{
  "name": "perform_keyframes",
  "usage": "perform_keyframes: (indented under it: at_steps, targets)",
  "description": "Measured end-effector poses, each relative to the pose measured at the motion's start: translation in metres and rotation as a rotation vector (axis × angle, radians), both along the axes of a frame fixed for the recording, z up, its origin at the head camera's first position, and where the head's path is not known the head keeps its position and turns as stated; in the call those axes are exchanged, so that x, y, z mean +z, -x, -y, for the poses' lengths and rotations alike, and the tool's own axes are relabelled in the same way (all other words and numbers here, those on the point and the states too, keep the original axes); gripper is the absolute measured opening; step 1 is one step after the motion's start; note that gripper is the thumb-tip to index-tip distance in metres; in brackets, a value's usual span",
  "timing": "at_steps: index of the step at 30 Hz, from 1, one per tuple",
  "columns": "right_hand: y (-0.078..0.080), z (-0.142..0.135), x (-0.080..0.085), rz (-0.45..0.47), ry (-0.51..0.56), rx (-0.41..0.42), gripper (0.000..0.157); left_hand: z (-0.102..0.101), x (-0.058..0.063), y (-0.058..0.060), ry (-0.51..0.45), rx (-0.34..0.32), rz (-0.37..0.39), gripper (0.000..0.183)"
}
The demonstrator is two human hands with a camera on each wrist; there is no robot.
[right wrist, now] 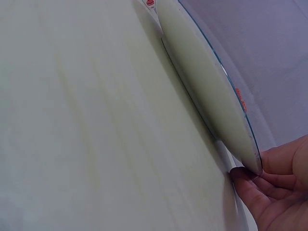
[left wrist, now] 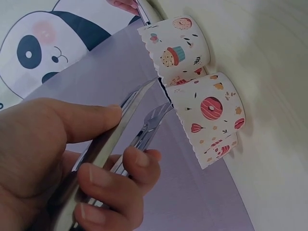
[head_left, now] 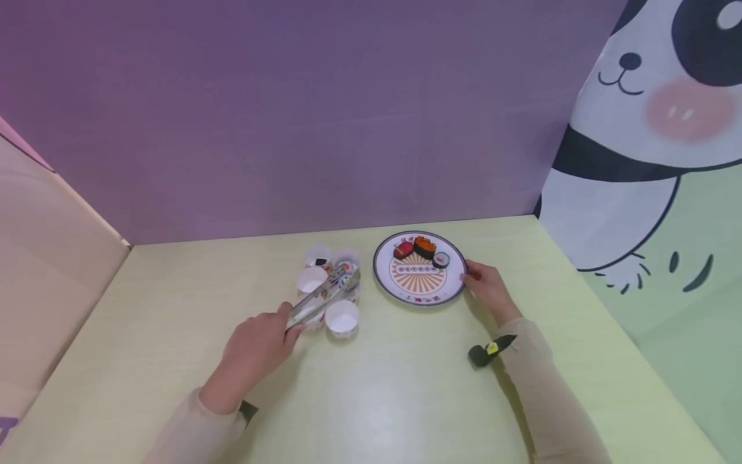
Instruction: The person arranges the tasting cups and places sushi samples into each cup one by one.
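Observation:
My left hand (head_left: pixel 261 345) grips metal tongs (left wrist: pixel 120 130) between thumb and curled fingers. The tong tips reach to the rims of the printed paper cups (head_left: pixel 342 317), and what lies between them is hidden in the left wrist view. Several of these cups stand close together, with sushi pieces showing inside the far ones. My right hand (head_left: pixel 489 290) pinches the right rim of a round white plate (head_left: pixel 429 293) with a dark edge. Along the plate's far side sit a red-topped sushi piece (head_left: pixel 403 250), an orange roe sushi piece (head_left: pixel 425 247) and a small roll (head_left: pixel 441 260).
The cups and plate stand toward the back of a pale table (head_left: pixel 394 393). A purple backdrop (head_left: pixel 324 129) rises along the table's far edge. To the right hangs a panda-printed sheet (head_left: pixel 614 219). A black strap (head_left: pixel 491 351) sits at my right sleeve.

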State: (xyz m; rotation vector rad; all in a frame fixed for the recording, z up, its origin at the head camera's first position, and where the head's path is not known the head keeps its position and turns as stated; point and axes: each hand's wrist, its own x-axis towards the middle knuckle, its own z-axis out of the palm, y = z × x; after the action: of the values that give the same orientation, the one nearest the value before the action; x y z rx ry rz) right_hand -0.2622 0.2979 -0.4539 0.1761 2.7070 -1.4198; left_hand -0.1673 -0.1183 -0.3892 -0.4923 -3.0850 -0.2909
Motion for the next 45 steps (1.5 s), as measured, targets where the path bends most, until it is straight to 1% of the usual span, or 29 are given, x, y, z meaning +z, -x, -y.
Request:
perform_keyframes:
  at_steps: [6, 14, 22, 25, 33, 41, 45]
  targets:
    - [-0.0012, 0.0005, 0.0012, 0.001, 0.023, 0.003, 0.047, -0.0015, 0.0025, 0.0017, 0.004, -0.001, 0.012, 0.031]
    - [-0.0008, -0.0003, 0.0003, -0.008, 0.001, 0.016, 0.047, -0.0026, 0.0056, 0.0019, 0.005, -0.002, 0.027, 0.032]
    - [0.0002, -0.0001, 0.0001, -0.005, -0.005, 0.010, 0.047, -0.0025, 0.0048, 0.0020, 0.010, 0.004, 0.039, 0.032]
    - [0.0004, 0.0003, 0.0001, 0.007, -0.005, 0.004, 0.047, -0.0025, 0.0038, 0.0022, 0.007, 0.005, 0.033, 0.031]
    - [-0.0011, 0.0009, 0.0012, 0.001, 0.001, 0.004, 0.047, -0.0030, 0.0032, 0.0019, -0.001, 0.004, 0.027, 0.031]
    - [-0.0012, 0.0007, 0.0003, 0.000, 0.008, 0.006, 0.047, -0.0029, 0.0033, 0.0015, -0.008, 0.014, 0.058, 0.031]
    - [-0.0008, 0.0000, -0.0009, -0.008, 0.003, 0.010, 0.047, -0.0034, 0.0034, 0.0010, -0.019, 0.014, 0.050, 0.031]
